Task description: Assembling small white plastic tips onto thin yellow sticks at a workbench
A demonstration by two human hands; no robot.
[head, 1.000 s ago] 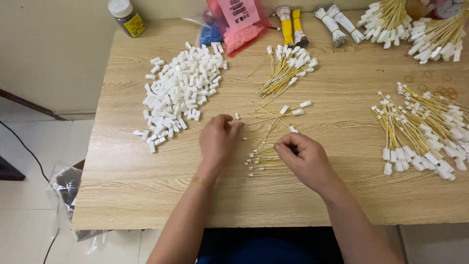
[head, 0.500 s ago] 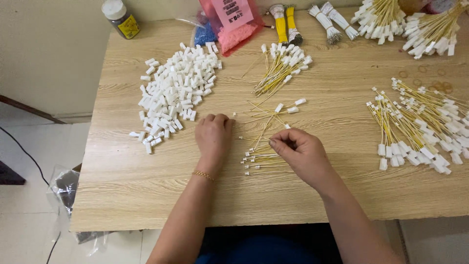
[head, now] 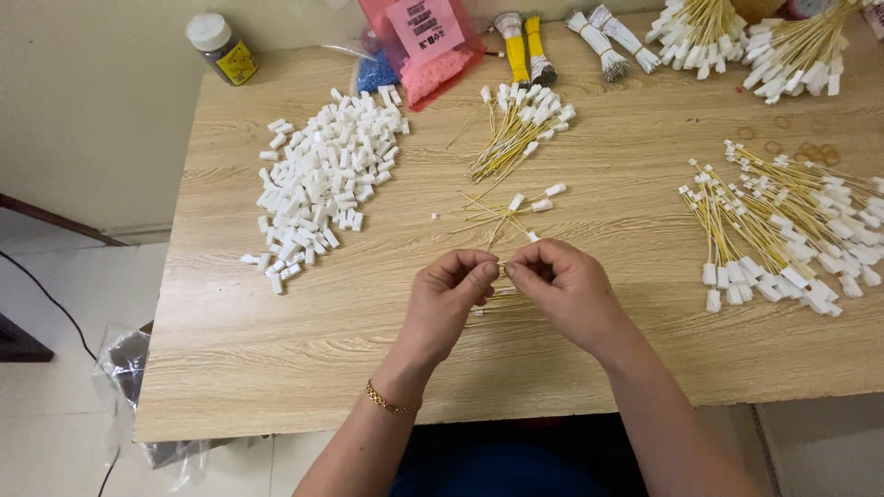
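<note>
Near the desk's (head: 276, 387) back left corner stands a small jar (head: 221, 46). Toward the middle from there lies the heap of white plastic housings (head: 322, 184), well within reach of your left hand (head: 447, 299). That hand is pinched shut, thumb and forefinger meeting your right hand (head: 566, 290) over the middle of the desk, nearer its front edge. Between the two sets of fingertips you grip a thin yellow wire (head: 502, 267); whether a housing is already in the left pinch I cannot tell. Keep the pinch close to the wire's end so it does not bend, and line it up straight before you push. Just beyond your hands lie a few loose yellow wires (head: 502, 210), and beyond those a small bunch with white ends (head: 520, 124). By the right edge spreads the big pile of wires with white ends (head: 792, 235). Keep your work clear of both.
</note>
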